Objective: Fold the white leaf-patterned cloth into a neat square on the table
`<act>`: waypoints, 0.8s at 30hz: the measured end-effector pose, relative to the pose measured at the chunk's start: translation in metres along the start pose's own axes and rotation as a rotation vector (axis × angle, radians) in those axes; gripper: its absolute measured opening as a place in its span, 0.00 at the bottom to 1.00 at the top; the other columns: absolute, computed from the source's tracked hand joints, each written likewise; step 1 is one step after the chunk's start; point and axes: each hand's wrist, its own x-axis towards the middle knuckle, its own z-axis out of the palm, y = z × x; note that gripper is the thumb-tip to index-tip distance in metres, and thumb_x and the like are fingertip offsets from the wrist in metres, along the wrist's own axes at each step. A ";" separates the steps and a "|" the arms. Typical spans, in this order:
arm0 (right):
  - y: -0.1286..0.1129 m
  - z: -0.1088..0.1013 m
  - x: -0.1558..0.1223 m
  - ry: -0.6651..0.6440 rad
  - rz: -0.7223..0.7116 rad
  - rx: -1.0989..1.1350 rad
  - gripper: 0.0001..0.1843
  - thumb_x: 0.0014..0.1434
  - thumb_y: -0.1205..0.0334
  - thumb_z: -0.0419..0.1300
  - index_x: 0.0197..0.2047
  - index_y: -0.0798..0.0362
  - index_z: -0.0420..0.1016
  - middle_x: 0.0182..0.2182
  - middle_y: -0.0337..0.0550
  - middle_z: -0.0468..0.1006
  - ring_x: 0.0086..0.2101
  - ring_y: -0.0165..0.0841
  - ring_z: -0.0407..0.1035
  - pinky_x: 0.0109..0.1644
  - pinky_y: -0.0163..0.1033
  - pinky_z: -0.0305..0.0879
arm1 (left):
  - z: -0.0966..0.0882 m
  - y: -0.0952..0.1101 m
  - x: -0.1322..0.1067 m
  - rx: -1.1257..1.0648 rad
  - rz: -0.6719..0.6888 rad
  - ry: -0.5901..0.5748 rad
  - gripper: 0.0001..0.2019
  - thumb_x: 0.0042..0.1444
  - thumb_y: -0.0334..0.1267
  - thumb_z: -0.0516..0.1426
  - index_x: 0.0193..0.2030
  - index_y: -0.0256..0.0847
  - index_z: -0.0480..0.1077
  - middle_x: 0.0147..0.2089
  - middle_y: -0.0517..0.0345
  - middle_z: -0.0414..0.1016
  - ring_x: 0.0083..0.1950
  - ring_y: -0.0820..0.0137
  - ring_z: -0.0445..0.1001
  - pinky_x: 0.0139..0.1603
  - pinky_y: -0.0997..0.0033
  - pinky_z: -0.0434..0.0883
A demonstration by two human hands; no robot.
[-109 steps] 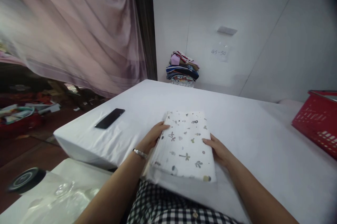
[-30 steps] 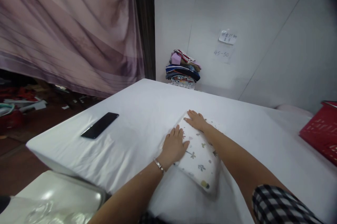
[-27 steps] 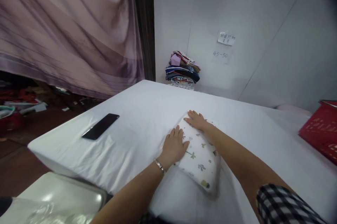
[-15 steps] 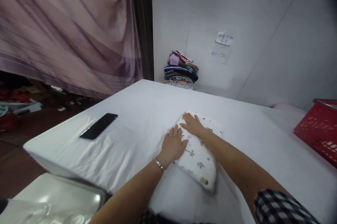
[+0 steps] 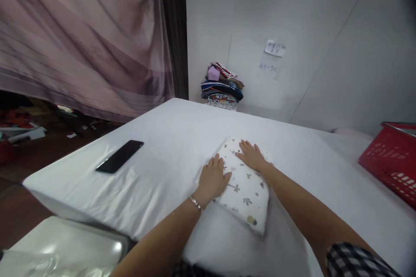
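A folded white cloth (image 5: 240,194) printed with small leaves and plants lies on the white-covered table, in the head view's middle. My left hand (image 5: 212,181) rests flat on its left edge, fingers together and stretched forward, thumb out to the side. Across the far right part of the cloth my right hand (image 5: 252,155) lies flat, palm down, with its fingers extended. Neither hand grips anything; both press or lie on top of the fabric. The cloth's near corner points toward me.
A black phone (image 5: 120,156) lies on the table (image 5: 162,134) at the left. Folded clothes (image 5: 222,86) are stacked at the back by the wall. A red plastic basket (image 5: 390,160) stands at the right. Clear plastic (image 5: 35,262) lies on a pale surface at the lower left.
My right hand has slid to the right across the cloth, uncovering its far left part. The cloth's near corner looks flatter. My left hand has stayed in place.
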 end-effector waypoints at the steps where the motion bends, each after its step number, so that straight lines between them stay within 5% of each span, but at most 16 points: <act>1: 0.001 0.000 0.001 -0.004 -0.001 0.002 0.39 0.59 0.38 0.34 0.66 0.53 0.42 0.66 0.43 0.38 0.64 0.39 0.31 0.63 0.52 0.27 | 0.000 0.000 0.000 0.003 0.002 0.006 0.30 0.58 0.51 0.43 0.62 0.33 0.54 0.67 0.46 0.48 0.64 0.57 0.50 0.59 0.56 0.55; 19: 0.028 -0.006 -0.031 -0.011 0.132 0.082 0.38 0.59 0.39 0.34 0.66 0.52 0.43 0.66 0.43 0.39 0.64 0.39 0.32 0.63 0.53 0.28 | -0.001 -0.001 -0.001 0.035 0.002 0.026 0.29 0.58 0.50 0.43 0.62 0.35 0.55 0.67 0.47 0.48 0.64 0.59 0.51 0.58 0.58 0.56; 24: 0.036 -0.002 -0.048 0.138 0.253 0.174 0.36 0.60 0.42 0.36 0.65 0.54 0.46 0.66 0.47 0.40 0.64 0.39 0.32 0.63 0.54 0.30 | 0.001 -0.003 -0.002 0.008 0.013 0.037 0.28 0.58 0.50 0.43 0.61 0.37 0.55 0.67 0.48 0.48 0.64 0.58 0.50 0.58 0.56 0.56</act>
